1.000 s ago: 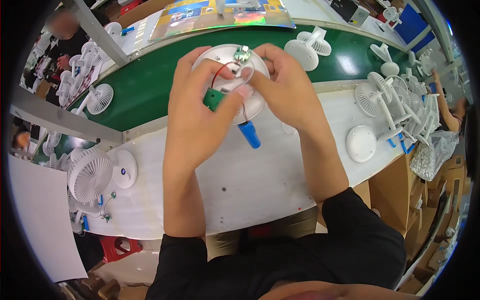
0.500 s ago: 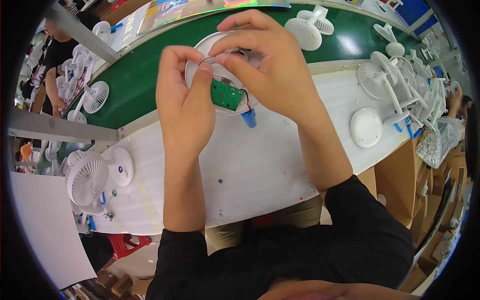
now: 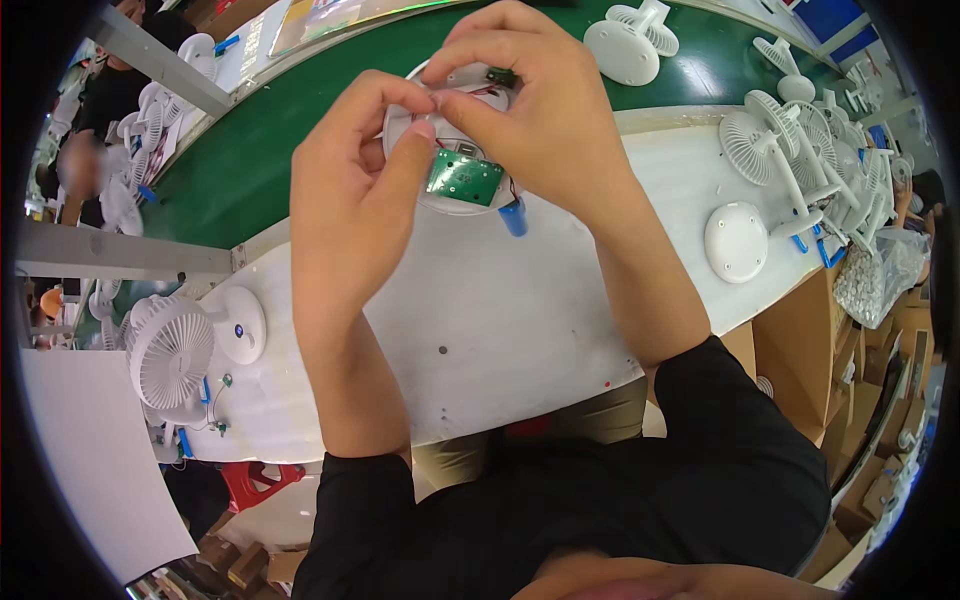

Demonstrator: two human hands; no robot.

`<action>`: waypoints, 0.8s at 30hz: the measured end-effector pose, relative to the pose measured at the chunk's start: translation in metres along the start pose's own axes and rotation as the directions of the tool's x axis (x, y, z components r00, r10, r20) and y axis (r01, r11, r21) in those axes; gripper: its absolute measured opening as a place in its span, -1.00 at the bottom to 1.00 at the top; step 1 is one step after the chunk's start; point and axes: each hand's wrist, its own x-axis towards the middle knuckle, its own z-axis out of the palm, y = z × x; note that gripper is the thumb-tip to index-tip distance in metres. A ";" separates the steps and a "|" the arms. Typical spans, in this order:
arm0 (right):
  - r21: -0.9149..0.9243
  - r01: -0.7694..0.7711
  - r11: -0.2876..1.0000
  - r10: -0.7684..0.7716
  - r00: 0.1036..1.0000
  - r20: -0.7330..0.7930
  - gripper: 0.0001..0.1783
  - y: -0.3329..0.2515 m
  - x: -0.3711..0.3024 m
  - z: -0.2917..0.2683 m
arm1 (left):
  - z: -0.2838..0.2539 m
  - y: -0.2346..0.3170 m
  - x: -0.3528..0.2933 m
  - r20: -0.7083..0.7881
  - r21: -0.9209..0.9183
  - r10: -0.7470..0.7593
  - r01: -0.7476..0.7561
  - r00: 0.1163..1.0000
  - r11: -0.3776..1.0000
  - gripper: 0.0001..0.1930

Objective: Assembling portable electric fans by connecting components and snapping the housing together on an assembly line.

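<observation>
A round white fan base (image 3: 462, 209) is turned with its inside up beyond the white work surface, over the green belt. Inside it lies a green circuit board (image 3: 465, 178), with thin wires around it. A blue cylindrical battery (image 3: 513, 217) hangs at the near right rim on a dark wire. My left hand (image 3: 355, 195) is at the base's left side, thumb and forefinger pinching at a thin wire. My right hand (image 3: 545, 105) reaches over from the right, its thumb and forefinger meeting the left fingertips on that wire. The fingertips mostly hide the wire.
A white desk fan (image 3: 172, 360) stands at left beside small boards and blue batteries. At right lie a white round base (image 3: 736, 242) and several fans (image 3: 750, 148). Another fan (image 3: 622, 50) rests on the green belt (image 3: 290, 140). A metal post (image 3: 130, 250) crosses at left.
Both hands and the base have moved slightly up and away, and the circuit board has turned a little. The left hand's fingers have come closer to the right fingertips.
</observation>
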 end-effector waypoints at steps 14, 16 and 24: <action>0.226 -0.881 0.415 0.620 0.456 0.638 -0.66 0.038 -0.006 0.009 | -0.023 -0.020 0.013 -0.591 0.040 -0.094 0.145 0.801 0.989 -0.90; 0.400 -0.870 0.287 0.607 0.488 0.627 -0.65 0.047 -0.013 0.023 | -0.023 -0.020 0.014 -0.588 0.042 -0.085 0.136 0.804 0.990 -0.90; 0.937 -0.332 -0.108 0.601 0.729 0.328 -0.68 0.058 -0.009 0.028 | -0.017 -0.011 0.012 -0.458 0.040 -0.078 0.108 0.885 0.993 -0.91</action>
